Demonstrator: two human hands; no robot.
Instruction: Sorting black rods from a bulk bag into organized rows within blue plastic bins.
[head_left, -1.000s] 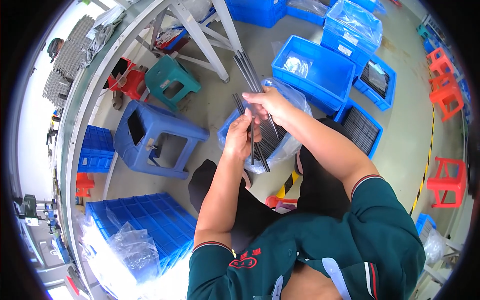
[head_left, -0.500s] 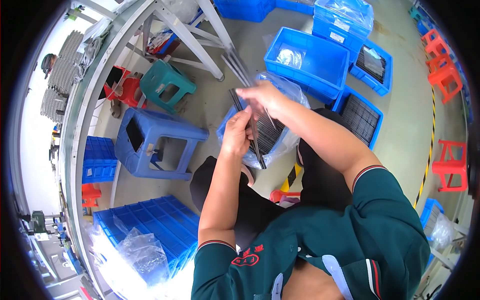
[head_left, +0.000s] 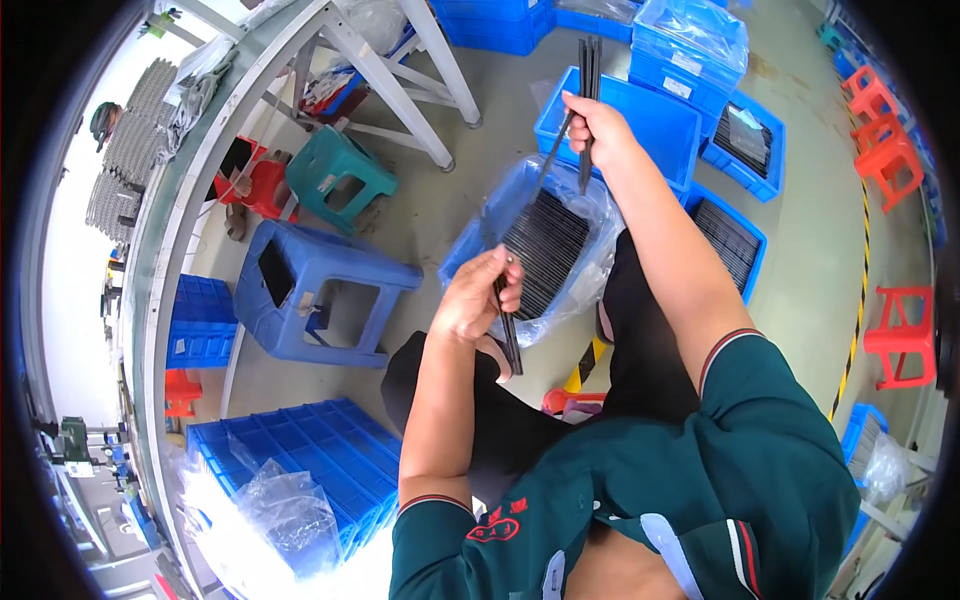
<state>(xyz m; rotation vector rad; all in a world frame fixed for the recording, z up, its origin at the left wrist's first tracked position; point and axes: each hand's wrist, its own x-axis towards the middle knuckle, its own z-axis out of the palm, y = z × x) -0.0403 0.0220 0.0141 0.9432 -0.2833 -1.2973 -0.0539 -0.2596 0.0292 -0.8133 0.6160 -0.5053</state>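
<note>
My left hand [head_left: 482,290] is closed around a few thin black strips [head_left: 511,345], whose lower ends point toward my feet. Farther off and to the right, my right hand [head_left: 600,132] grips an upright bundle of similar strips [head_left: 589,65]. One strip [head_left: 551,165] sticks out aslant from that hand, down toward the left. Below both hands a blue bin lined with a clear plastic bag [head_left: 602,215] stands on the floor, holding tightly packed rows of dark strips [head_left: 545,255]. The exact number of strips in each hand cannot be made out.
Behind the lined bin is a blue bin [head_left: 655,125], with stacked blue bins [head_left: 685,55] beyond. More strip-filled bins [head_left: 728,240] stand at right. A blue stool [head_left: 320,265], a green stool [head_left: 340,175] and a metal-framed table [head_left: 385,100] are at left.
My hands have moved apart. The right hand went up and away with a bundle of strips, over the blue bin behind; the left dropped slightly toward me, still holding strips.
</note>
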